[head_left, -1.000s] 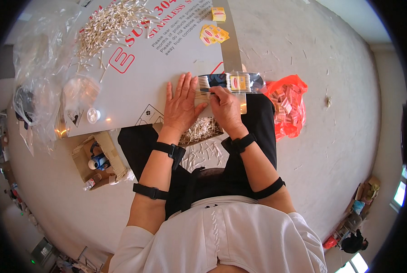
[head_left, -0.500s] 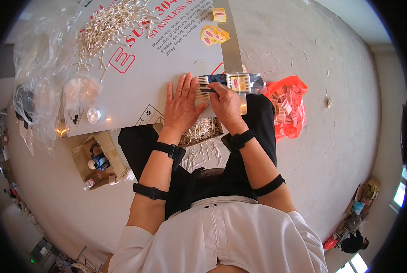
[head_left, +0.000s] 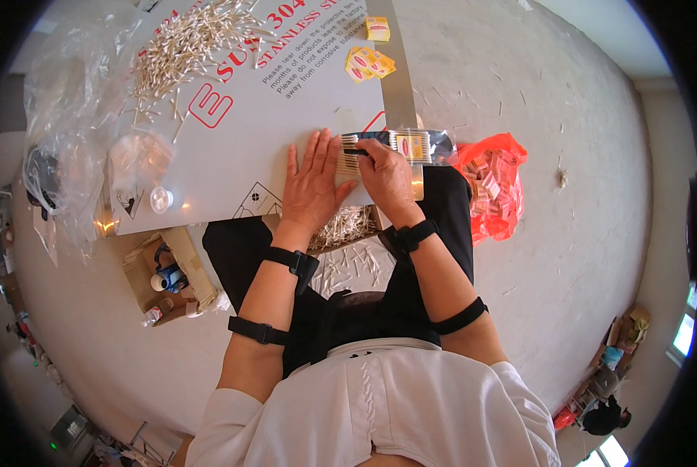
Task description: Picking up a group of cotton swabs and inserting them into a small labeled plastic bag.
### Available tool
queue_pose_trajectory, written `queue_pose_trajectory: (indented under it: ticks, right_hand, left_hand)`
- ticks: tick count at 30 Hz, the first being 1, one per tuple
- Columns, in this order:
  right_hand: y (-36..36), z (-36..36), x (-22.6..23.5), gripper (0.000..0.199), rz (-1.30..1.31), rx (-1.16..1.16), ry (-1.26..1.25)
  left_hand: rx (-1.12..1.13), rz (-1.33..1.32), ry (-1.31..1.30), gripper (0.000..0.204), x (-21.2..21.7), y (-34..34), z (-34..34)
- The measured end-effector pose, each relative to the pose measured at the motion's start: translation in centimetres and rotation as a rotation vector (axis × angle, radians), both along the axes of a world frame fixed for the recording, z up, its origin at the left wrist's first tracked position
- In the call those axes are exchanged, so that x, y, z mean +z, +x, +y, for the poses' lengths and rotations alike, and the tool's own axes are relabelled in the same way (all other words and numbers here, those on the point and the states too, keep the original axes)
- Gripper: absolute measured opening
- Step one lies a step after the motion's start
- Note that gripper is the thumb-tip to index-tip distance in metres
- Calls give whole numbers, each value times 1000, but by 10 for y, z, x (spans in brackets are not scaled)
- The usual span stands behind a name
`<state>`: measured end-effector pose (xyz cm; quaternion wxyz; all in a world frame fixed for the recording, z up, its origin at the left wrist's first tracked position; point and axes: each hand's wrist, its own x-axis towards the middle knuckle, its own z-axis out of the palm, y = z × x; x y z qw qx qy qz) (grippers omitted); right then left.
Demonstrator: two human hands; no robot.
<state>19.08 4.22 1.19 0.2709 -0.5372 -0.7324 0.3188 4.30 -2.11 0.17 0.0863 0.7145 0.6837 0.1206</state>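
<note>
My left hand (head_left: 312,180) lies flat on the sheet-covered table, fingers stretched, its fingertips beside a row of cotton swabs (head_left: 348,162). Close by on the right, my right hand (head_left: 387,179) has curled fingers pressed down at that row. A narrow dark thing shows at its fingertips; what it is I cannot make out. Just beyond the right hand, a yellow card (head_left: 412,146) lies with swabs beside it in clear plastic, at the table's right edge. Below my hands, an open box of loose swabs (head_left: 347,227) sits at my lap, partly hidden by my wrists.
A big heap of swabs (head_left: 189,48) covers the table's far left, beside crumpled clear plastic (head_left: 72,124). Yellow cards (head_left: 369,64) lie far right. A small white round container (head_left: 161,199) stands near left. On the floor are a red bag of packets (head_left: 495,187) and a cardboard box (head_left: 197,268).
Both hands stay in nearly the same place. The right fingers shift only slightly at the swab row, and the whole view moves down a little.
</note>
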Motion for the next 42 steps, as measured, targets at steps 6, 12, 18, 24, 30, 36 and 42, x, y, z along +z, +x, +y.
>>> queue_pose_trajectory:
  ticks: [6,12,18,24,30,36,42]
  right_hand:
    - [4,-2,6,29,11,72,-82]
    - [11,5,6,54,-101,144,59]
    - [8,17,9,50,-151,205,92]
    - [9,17,4,43,-156,176,145]
    - [22,-1,9,37,115,-139,107]
    - [65,13,-11,46,-196,-207,379]
    - [73,17,-23,79,-475,130,309]
  left_hand:
    - [5,10,3,81,-1,-1,-1]
    - [-1,0,-1,78,1,1,0]
    - [4,12,-22,77,-3,-1,0]
    - [-4,32,-30,78,-4,1,2]
    - [18,-12,-14,77,1,1,1]
    - [-15,42,-64,77,3,-1,3]
    - [-22,37,-54,76,4,3,5]
